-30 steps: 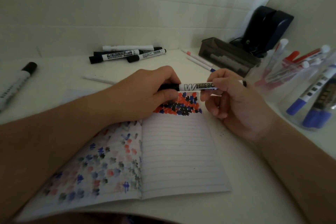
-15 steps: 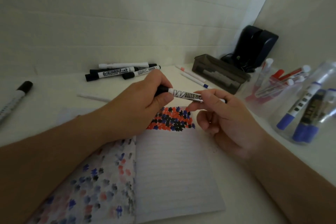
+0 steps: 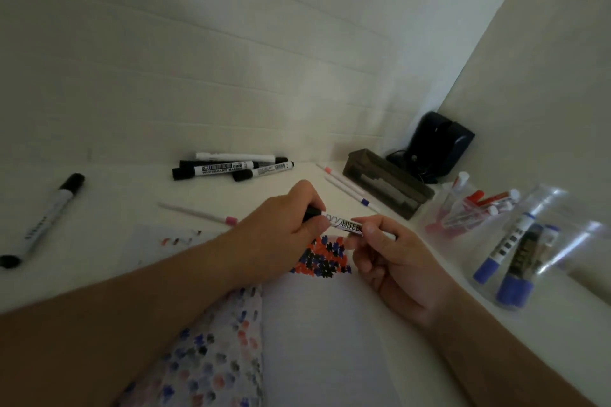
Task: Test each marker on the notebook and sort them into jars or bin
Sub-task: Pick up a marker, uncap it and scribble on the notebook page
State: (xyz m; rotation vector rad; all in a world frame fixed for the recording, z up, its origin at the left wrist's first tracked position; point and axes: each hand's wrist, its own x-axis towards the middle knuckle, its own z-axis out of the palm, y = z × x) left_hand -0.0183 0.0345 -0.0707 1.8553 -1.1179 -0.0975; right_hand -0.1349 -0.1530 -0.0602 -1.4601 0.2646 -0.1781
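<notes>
1. Counter point(image 3: 109, 208): white surface set into a white corner; it carries everything below.
2. Notebook point(image 3: 330, 324): lies open in front of you. The right page is lined, with a dense patch of red, blue and black test marks at its top edge. The left page is covered in fainter coloured blotches. Your forearms cross over it.
3. Dark device point(image 3: 439, 142): sits in the far right corner against the wall, a cable at its base.
4. Dark bin point(image 3: 386, 185): a rectangular tray just in front of that device; pale items lie inside, too dim to identify.
5. Two clear jars on your right: the near jar point(image 3: 529, 258) holds blue-capped markers, the far jar point(image 3: 476, 208) holds red ones.
6. Your left hand point(image 3: 281, 235): fingers curled around the black cap end of the held marker point(image 3: 347, 226).
7. Your right hand point(image 3: 396, 261): thumb and fingertips pinch the white barrel of the same marker. It is lifted above the top of the notebook, roughly level, the "WHITEB…" print facing up.
8. Loose markers: a cluster of black-capped ones point(image 3: 231, 167) lies at the back of the counter, and a single black marker point(image 3: 46, 218) lies far left.
9. Thin pens: one with a pink tip point(image 3: 198, 213) lies beyond the notebook; two more point(image 3: 344, 185) lie beside the bin.
</notes>
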